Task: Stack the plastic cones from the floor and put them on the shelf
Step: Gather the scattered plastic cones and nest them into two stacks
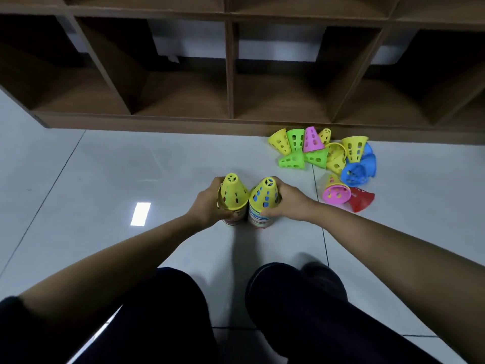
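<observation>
I grip two cone stacks standing on the floor point(118, 166): left hand point(207, 203) round the left stack point(233, 198), right hand point(286, 200) round the right stack point(263, 202). Loose cones point(328, 158) lie near the shelf point(231, 74). The perforated plastic looks light and stiff; hold low on the rims.

Premises are presenting as an indoor storage or activity room: a brown cubby shelf point(230, 74) is standing on glossy pale tiled floor point(105, 166), coloured plastic cones point(328, 158) lying heaped beside it.
</observation>
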